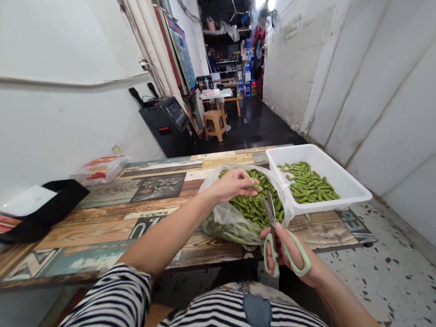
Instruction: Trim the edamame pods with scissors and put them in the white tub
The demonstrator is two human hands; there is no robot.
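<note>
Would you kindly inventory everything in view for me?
Table: one, multicoloured wood pattern, centre
Bag: one, clear, on the table
Tub: one, white, right of bag
Pods: many, green, in bag and tub
Scissors: one pair, green handles, beside bag
Packet: one, red-and-clear, table's left
Holder: one, black, left edge
Device: one, black, beyond the table
Stool: one, tan, behind
Boxes: several, mostly blue, background
Walls: two, white, either side
Striped shirt: one, black-and-white, bottom
Left hand: one, pinching a pod
Right hand: one, gripping the scissors
</note>
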